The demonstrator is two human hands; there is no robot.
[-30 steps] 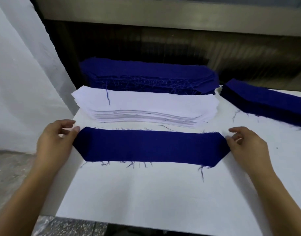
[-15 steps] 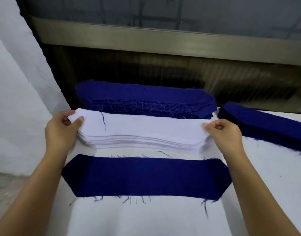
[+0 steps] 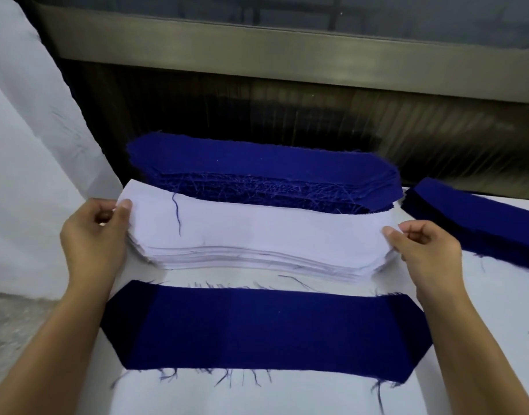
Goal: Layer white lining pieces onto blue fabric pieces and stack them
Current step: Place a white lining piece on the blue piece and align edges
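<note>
Her left hand [image 3: 94, 235] and right hand [image 3: 422, 250] pinch the top white lining piece [image 3: 257, 226] by its 2 ends; thin, limp stuff, likely to sag midway.

Soft, even indoor light, faint shadows, slight motion blur (edges bowed by the wide lens).

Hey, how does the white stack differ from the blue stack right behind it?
Colour: the white stack is pale, the blue stack deep blue.
Edges: the blue stack's front edge bristles with frayed threads; the white stack's layers look clean.
Handling: the left hand and right hand pinch the white stack's ends, while nothing touches the blue stack.
Both are many-layered piles of long strips.
</note>
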